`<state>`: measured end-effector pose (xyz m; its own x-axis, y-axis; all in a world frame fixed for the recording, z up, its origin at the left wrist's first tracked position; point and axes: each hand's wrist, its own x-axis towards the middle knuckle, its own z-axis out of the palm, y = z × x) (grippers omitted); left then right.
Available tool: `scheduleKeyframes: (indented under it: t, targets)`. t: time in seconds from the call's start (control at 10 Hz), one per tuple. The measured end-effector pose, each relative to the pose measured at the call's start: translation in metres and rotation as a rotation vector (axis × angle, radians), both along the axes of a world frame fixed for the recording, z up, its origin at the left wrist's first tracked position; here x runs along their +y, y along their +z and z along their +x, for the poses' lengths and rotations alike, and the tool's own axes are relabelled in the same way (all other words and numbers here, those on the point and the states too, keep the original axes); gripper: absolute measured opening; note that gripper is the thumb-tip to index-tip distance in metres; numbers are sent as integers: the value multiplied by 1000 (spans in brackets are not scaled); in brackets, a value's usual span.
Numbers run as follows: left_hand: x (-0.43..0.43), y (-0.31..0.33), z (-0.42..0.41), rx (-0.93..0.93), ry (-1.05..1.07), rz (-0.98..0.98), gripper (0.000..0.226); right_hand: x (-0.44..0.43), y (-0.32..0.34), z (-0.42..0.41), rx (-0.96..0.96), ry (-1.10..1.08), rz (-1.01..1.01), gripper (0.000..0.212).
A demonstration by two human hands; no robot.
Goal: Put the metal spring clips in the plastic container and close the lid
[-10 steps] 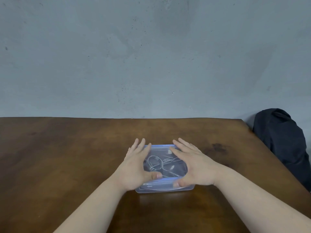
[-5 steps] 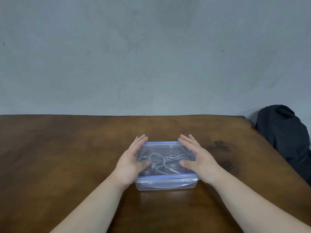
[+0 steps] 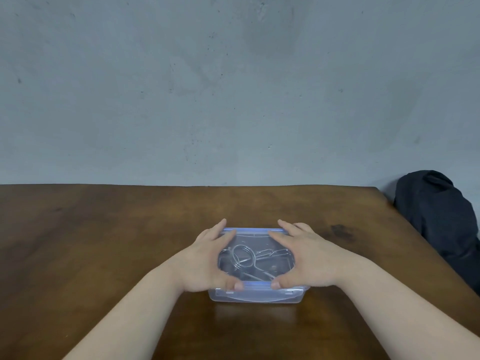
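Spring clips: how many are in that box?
2 that I can make out, through the lid: one with a big coil at left, another at right. The hands may hide more.

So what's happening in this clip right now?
A person is pressing the lid down on a clear plastic container that sits on a wooden table. The left hand and the right hand lie flat on the lid, thumbs on its near edge. Metal spring clips show through the lid, inside. A dark bag sits past the table's right edge.
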<state>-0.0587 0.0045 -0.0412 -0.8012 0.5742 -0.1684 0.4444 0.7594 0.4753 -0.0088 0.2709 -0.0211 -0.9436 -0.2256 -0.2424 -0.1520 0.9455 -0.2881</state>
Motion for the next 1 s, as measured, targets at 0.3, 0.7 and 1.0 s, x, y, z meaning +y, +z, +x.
scheduleKeyframes:
  t: [0.3, 0.7, 1.0]
  targets:
    - [0, 6, 5, 40, -61, -163, 125, -11, -10, 12, 25, 27, 90, 117]
    - [3, 1, 3, 171, -111, -301, 124, -13, -8, 13, 6, 60, 159, 118]
    - [-4, 18, 0, -68, 8, 84, 115, -16, 4, 25, 270, 235, 293, 83]
